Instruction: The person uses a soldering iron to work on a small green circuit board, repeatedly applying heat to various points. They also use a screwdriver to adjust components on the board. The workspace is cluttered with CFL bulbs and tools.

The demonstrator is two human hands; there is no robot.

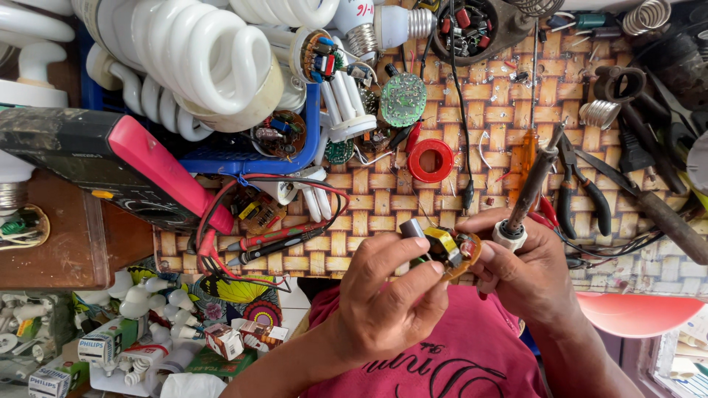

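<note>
A small round circuit board (448, 249) sits above the near edge of the woven mat (383, 199), pinched between thumb and fingers of the left hand (387, 295). The right hand (527, 269) touches the board's other side and is clenched around a soldering iron (532, 184), tip pointing away. Just beyond lie pliers (582, 188), a red tape ring (431, 160) and multimeter probes (276, 243); bulbs (214, 59) fill the far left corner.
</note>
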